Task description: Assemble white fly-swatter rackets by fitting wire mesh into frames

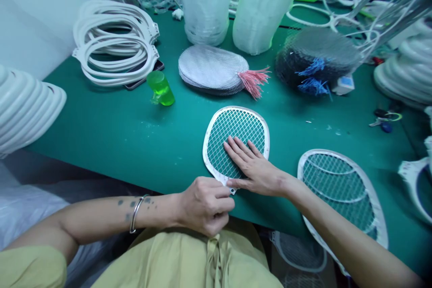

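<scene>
A white plastic fly-swatter racket head [236,141] with a diamond wire mesh lies flat on the green mat, its neck toward me. My right hand [251,164] rests flat on the mesh with its fingers spread, and its thumb stretches toward the neck. My left hand [204,204] pinches the racket's narrow neck [227,183] at the near table edge. A small pale piece [232,191] shows at the neck tip, partly hidden by my fingers.
A second racket frame [340,193] lies to the right under my forearm. Stacked white frames [114,45], stacked mesh panels [212,69] with pink wires [254,82], a dark mesh stack [317,56] with blue wires [312,85], and a green bottle [160,88] stand farther off.
</scene>
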{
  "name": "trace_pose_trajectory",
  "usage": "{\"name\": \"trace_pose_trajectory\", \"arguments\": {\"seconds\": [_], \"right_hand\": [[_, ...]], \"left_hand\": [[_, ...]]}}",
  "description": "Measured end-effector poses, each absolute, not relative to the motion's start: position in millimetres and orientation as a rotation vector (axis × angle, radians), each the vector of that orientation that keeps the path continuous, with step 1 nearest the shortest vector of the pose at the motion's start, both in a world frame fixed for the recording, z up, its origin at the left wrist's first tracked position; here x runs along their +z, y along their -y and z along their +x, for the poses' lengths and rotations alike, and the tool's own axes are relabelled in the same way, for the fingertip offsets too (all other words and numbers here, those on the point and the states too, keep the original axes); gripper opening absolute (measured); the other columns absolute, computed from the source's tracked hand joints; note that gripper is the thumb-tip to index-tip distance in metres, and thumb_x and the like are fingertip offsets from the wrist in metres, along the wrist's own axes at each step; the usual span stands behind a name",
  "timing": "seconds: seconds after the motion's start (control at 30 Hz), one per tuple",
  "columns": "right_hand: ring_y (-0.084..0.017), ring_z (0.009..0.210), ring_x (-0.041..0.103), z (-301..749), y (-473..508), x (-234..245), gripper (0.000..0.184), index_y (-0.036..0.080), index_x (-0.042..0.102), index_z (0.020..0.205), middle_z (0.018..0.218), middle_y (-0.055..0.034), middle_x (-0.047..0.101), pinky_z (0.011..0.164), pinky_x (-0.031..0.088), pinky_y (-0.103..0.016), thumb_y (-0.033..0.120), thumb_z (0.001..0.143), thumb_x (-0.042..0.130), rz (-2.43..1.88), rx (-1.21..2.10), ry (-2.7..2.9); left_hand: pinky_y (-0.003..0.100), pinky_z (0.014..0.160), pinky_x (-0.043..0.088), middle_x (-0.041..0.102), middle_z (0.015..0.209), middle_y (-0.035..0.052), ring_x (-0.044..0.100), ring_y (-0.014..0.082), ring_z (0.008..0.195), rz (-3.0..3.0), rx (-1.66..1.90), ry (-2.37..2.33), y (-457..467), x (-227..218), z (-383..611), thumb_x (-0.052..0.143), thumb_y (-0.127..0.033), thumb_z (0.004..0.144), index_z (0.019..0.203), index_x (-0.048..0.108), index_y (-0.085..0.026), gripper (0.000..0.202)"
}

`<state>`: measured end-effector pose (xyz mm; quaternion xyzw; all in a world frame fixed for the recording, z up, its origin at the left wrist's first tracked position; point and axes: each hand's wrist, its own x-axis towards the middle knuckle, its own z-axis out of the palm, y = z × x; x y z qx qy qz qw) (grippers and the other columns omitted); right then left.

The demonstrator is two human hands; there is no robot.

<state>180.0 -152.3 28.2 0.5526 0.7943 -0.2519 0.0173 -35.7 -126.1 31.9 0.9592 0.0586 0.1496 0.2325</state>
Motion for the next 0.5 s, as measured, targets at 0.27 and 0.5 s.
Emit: {"name": "trace_pose_trajectory", "arguments": {"seconds": [0.27, 0.5], "right_hand": [[-0.027, 0.144, -0.008, 180, 151, 23, 0.094, 0.020, -0.009, 0.151, 0.158, -0.0078, -0.008, 0.116, -0.002, -0.052, 0.073, 0.086, 0.034, 1.700, -0.786, -2.448], [-0.031, 0.144, 0.001, 181, 156, 28, 0.095, 0.016, -0.007, 0.150, 0.156, -0.0121, 0.000, 0.115, 0.013, -0.057, 0.072, 0.086, 0.036, 1.647, -0.707, -2.482]], "left_hand": [[0.029, 0.050, 0.040, 0.053, 0.059, 0.0025, 0.048, 0.0146, 0.053, 2.857, 0.515, 0.290, 136, 31, -26, 0.050, -0.014, 0.077, 0.061, 0.054, -0.018, 0.017], [0.019, 0.076, 0.051, 0.072, 0.091, -0.0015, 0.067, 0.0122, 0.080, 2.314, 0.143, -0.077, 89, 62, -40, 0.052, -0.019, 0.084, 0.100, 0.067, -0.021, 0.022]]}}
